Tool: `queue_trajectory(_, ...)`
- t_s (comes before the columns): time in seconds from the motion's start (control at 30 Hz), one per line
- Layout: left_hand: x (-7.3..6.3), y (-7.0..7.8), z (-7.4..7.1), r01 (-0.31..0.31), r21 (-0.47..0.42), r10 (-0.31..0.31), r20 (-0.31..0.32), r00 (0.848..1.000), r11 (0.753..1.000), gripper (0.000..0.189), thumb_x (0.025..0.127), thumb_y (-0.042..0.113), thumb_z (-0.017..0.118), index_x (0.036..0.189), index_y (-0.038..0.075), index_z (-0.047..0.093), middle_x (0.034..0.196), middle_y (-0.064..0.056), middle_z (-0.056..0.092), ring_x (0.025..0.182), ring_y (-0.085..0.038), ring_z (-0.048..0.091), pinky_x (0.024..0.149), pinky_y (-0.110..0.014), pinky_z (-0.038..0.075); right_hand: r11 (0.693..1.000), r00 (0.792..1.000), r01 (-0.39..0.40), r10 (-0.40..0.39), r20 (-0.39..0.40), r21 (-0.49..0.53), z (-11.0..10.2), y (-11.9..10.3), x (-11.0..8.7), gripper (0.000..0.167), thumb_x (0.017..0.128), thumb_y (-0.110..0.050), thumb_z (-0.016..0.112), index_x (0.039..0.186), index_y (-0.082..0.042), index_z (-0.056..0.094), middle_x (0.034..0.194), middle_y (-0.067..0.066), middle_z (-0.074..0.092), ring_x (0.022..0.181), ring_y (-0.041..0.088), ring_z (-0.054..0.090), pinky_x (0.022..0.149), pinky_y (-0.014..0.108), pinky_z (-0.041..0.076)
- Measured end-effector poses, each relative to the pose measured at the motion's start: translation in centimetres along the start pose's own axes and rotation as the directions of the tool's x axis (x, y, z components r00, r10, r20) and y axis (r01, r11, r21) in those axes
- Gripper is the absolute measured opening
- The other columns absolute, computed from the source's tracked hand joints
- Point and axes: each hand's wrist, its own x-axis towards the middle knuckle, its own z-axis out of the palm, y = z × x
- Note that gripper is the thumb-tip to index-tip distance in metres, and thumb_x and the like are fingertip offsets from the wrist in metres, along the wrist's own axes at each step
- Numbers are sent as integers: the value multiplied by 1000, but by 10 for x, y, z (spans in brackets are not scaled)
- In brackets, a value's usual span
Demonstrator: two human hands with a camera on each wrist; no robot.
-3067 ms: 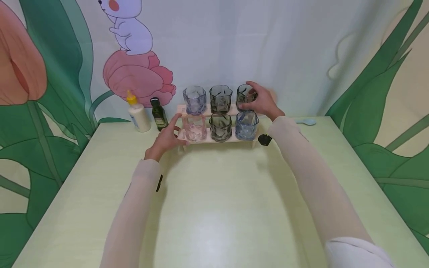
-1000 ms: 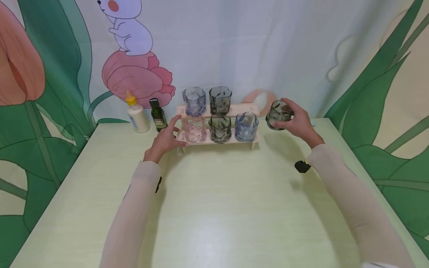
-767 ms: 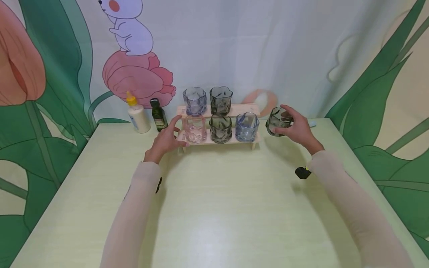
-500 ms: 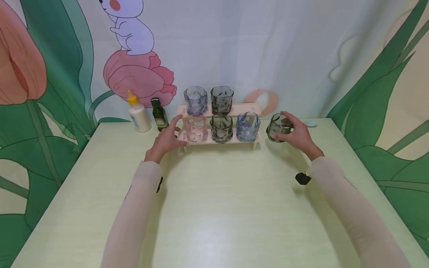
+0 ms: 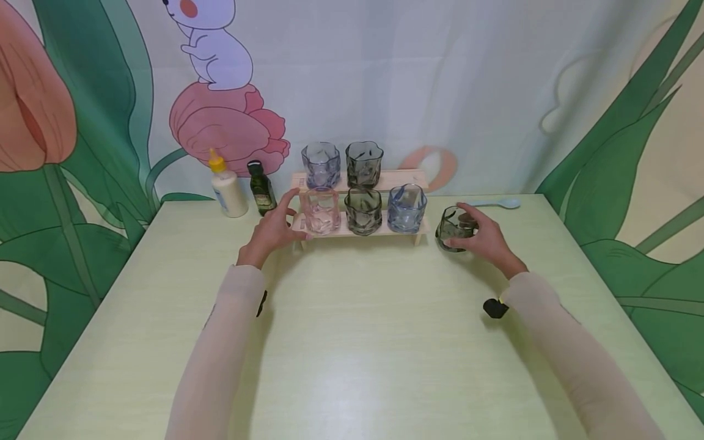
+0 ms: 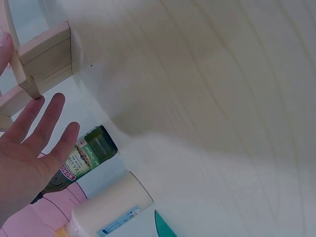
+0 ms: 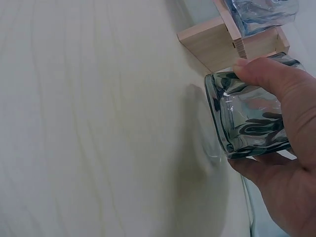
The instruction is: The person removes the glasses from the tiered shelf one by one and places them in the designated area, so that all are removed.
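Grey glass (image 5: 451, 230) in right hand (image 5: 487, 240); gap before rack (image 5: 412, 179) edge.

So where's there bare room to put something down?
The biggest bare patch is the table between the sleeves, in front of the wooden rack. The rack's top step is bare right of its dark glass. It's crowded on the bottom step, with three glasses, near the left hand, white bottle and green bottle, and near the right hand, held glass and spoon.

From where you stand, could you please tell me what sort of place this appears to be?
Probably an indoor tabletop set up for a staged activity: a pale table before a cartoon-printed backdrop, with a wooden rack bearing tinted glasses.
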Motion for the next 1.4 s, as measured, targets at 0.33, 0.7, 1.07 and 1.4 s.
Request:
queue_trajectory(0.33,1,-1,1,-2,3,2,-9,1000,1000,107,80,27,85,159,35,12,141,-19,57,115,-39,61,94,-61,48,1000,1000,-1,1,10,25,5,0,-5,93,80,-23,85,157,-19,32,141,23,53,131,42,50,107,60,39)
queue_trajectory(0.7,1,-1,1,0,6,0,-6,1000,1000,107,81,27,84,159,35,11,141,-19,56,115,-39,61,94,-61,47,1000,1000,15,-15,-7,-2,9,1,-9,96,80,-22,86,158,-17,30,141,26,53,132,44,47,107,62,38)
queue_trajectory(1.07,-1,0,1,-9,16,9,-14,1000,1000,106,82,26,83,159,36,11,142,-18,56,114,-38,63,90,-60,49,1000,1000,-8,8,11,-30,11,-4,-9,100,80,-20,86,158,-16,24,145,28,47,137,47,41,110,62,35)
queue_trajectory(1.4,0,-1,1,-5,19,5,-9,1000,1000,106,82,26,83,159,36,11,142,-17,57,114,-38,62,91,-60,49,1000,999,-18,19,33,-15,9,-7,-12,103,80,-23,86,160,-18,21,150,28,42,140,47,37,111,63,33)
